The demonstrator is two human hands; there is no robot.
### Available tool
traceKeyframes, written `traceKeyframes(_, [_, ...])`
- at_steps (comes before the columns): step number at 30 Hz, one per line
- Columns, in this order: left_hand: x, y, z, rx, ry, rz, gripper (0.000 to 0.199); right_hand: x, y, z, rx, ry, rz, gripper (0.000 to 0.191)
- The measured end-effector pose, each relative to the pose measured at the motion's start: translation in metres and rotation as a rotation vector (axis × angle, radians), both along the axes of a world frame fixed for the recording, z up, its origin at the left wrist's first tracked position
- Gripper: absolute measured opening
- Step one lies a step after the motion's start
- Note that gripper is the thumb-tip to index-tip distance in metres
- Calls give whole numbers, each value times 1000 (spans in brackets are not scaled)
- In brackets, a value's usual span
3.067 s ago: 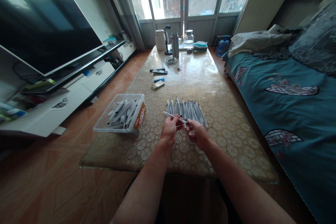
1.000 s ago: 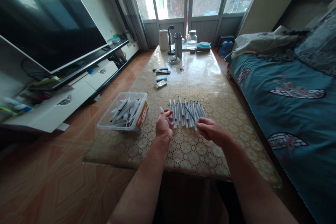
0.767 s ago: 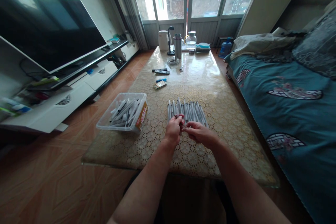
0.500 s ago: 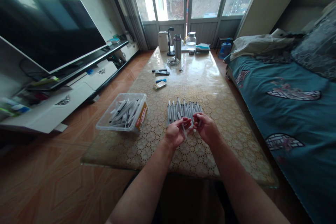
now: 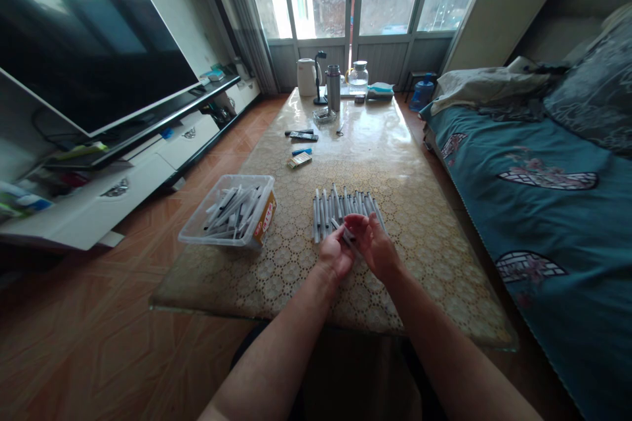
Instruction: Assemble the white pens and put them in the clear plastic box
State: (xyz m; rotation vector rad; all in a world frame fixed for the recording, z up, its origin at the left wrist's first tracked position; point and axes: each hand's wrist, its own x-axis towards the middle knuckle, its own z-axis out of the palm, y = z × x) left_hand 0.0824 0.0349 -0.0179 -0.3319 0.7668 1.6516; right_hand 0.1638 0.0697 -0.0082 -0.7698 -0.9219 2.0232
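Observation:
A slim pale pen (image 5: pixel 348 237) with a dark part slants between my two hands in front of a row of pens. My left hand (image 5: pixel 336 254) is closed on it, thumb and fingers along the barrel. From the right, my right hand (image 5: pixel 379 250) curls its fingers round the same pen, and its thumb points up. Exactly where the right fingertips press is hard to make out. Just beyond my hands, several whitish-grey pens (image 5: pixel 323 210) with dark tips lie side by side on the table (image 5: pixel 291 263). My hands hide part of that row.
Left of my hands stands a clear plastic box (image 5: pixel 266 185) full of loose pens. Farther off lie a small carton (image 5: pixel 299 160), a blue object (image 5: pixel 302 152) and a remote control (image 5: pixel 303 137). A steel flask (image 5: pixel 334 89), kettle (image 5: pixel 307 77) and glass jug (image 5: pixel 359 75) stand at the far end.
My right hand has moved left and its fingers have come round the pen in my left hand. The left hand has shifted slightly right and turned the pen to a flatter slant.

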Motion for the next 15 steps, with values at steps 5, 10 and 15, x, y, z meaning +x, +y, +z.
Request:
traceKeyframes(5, [-7,-4,8,-62,10,25,15,16,24,9,87,-16,-131,40])
traceKeyframes(10, [-26,-16,37,-27,240,-2,7,25,41,11,88,-128,-196,28])
traceKeyframes(15, [-90,-37,81,-28,804,129,14,29,46,11,93,-196,-220,25])
